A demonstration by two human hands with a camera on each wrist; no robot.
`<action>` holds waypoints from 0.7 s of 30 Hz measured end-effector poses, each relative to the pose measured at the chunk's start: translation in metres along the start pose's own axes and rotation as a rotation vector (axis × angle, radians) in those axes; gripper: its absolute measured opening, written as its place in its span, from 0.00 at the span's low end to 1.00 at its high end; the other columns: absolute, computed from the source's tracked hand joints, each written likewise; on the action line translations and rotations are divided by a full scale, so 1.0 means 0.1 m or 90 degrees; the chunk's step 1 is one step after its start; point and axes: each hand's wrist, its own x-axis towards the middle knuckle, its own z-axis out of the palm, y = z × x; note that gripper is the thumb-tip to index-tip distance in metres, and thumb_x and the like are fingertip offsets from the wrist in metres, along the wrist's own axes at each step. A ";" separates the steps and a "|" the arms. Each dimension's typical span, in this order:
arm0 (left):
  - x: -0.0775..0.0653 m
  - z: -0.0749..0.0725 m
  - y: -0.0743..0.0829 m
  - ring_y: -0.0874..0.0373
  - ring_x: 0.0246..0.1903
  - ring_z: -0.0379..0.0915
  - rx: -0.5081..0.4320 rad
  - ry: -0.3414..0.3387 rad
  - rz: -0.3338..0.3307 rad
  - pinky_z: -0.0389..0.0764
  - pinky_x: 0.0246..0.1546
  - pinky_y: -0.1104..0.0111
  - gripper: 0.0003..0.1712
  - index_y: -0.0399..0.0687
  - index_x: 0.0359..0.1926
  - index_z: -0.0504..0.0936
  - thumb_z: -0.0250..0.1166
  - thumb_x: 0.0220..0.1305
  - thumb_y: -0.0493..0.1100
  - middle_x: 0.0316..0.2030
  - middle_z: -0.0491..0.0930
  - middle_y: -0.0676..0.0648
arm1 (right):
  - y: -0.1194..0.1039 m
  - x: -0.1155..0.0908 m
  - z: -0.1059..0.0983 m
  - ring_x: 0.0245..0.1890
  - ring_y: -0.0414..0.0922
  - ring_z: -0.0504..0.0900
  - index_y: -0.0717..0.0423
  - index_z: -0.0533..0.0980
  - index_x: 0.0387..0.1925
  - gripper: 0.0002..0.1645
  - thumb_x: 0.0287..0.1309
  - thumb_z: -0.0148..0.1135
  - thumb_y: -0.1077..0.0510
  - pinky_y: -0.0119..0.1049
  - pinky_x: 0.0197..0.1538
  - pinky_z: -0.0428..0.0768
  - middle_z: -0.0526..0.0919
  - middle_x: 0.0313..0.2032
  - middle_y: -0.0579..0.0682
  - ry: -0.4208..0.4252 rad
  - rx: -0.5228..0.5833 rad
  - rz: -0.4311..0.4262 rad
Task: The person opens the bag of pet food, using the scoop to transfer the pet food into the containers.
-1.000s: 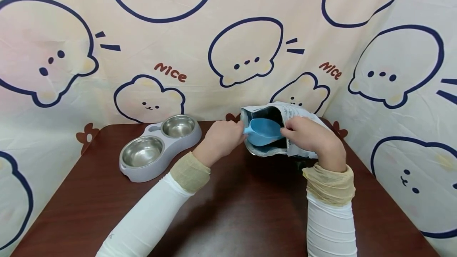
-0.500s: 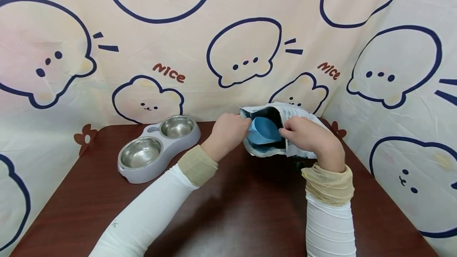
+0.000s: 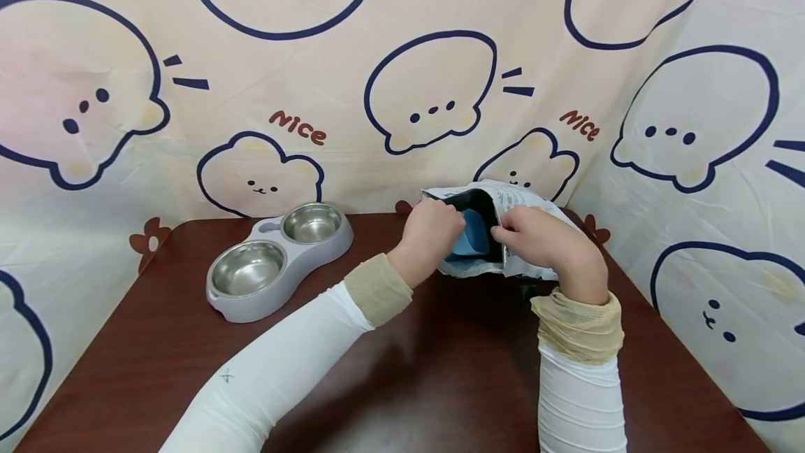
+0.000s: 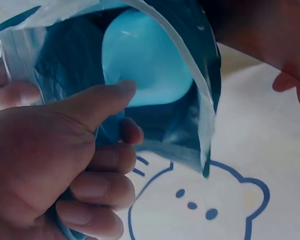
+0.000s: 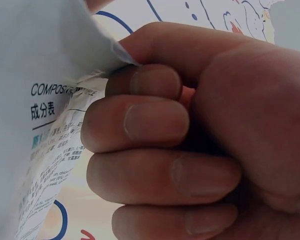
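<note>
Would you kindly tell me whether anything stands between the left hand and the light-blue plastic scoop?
Nothing visible does: the left hand grips the light-blue plastic scoop, whose cup is inside the open white printed bag.

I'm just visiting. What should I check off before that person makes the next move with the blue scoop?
1. Left fingers gripping the blue scoop: ok.
2. Right fingers holding the edge of the bag: ok.
3. Bag mouth open around the scoop: ok.
4. Scoop loaded: cannot tell, no contents show.
5. Double bowl beneath the scoop: not ok, it stands left of the bag.
</note>
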 end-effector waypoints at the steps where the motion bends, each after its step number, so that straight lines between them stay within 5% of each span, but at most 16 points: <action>1: 0.01 0.00 0.02 0.61 0.31 0.86 0.000 -0.003 0.000 0.87 0.36 0.73 0.12 0.59 0.42 0.94 0.64 0.80 0.42 0.27 0.88 0.55 | 0.00 0.00 0.00 0.21 0.44 0.69 0.55 0.76 0.23 0.24 0.79 0.54 0.54 0.38 0.32 0.70 0.64 0.17 0.44 0.000 0.000 -0.001; 9: 0.06 0.08 0.14 0.62 0.32 0.86 -0.011 -0.019 -0.015 0.86 0.35 0.72 0.13 0.60 0.41 0.94 0.63 0.80 0.43 0.30 0.90 0.55 | -0.01 0.03 0.00 0.20 0.44 0.69 0.51 0.71 0.18 0.25 0.78 0.53 0.55 0.38 0.31 0.69 0.64 0.16 0.43 0.011 -0.008 -0.009; 21: 0.09 0.35 0.19 0.55 0.34 0.89 -0.148 -0.002 -0.064 0.90 0.33 0.65 0.11 0.54 0.41 0.93 0.64 0.79 0.42 0.33 0.91 0.50 | 0.00 0.03 -0.01 0.20 0.44 0.69 0.53 0.73 0.20 0.25 0.79 0.53 0.55 0.37 0.31 0.70 0.65 0.17 0.44 -0.001 -0.013 -0.001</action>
